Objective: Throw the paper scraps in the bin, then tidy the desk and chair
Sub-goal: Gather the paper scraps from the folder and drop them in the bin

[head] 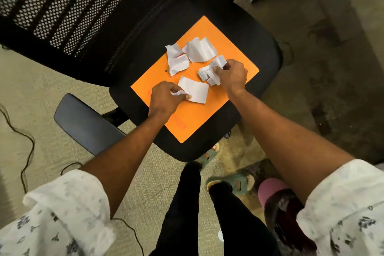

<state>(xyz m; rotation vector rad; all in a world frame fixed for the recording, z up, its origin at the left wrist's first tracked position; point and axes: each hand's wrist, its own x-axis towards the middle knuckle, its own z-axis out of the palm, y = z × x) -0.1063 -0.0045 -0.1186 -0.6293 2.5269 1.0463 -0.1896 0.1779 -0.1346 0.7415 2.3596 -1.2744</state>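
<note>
Fingers (188, 96) of the left hand (164, 97) are pinching a small crumpled bit against the corner of a flat scrap (194, 89), while the right hand (232, 75) is closing narrowly on a crushed, printed scrap (209, 70); both are holding paper, gathering rather than lifting clear.

Going by size: the chair (239, 27) is standing turned toward the person, its mesh back to the upper left and an armrest (87, 122) jutting out below. On the seat an orange folder (193, 118) is lying flat and skewed, seemingly serving as a tray so the bits are not spreading over the black fabric. Four or five white scraps are sitting on its upper half, near one another: a large curled scrap (200, 49) furthest away, a folded scrap (176, 60) to its left, then the two being handled.

No bin is showing, nor any bench. A cord (22, 135) is trailing over the carpet on the left. I judge the gathering is only partly done, since two pieces are lying untouched.
</note>
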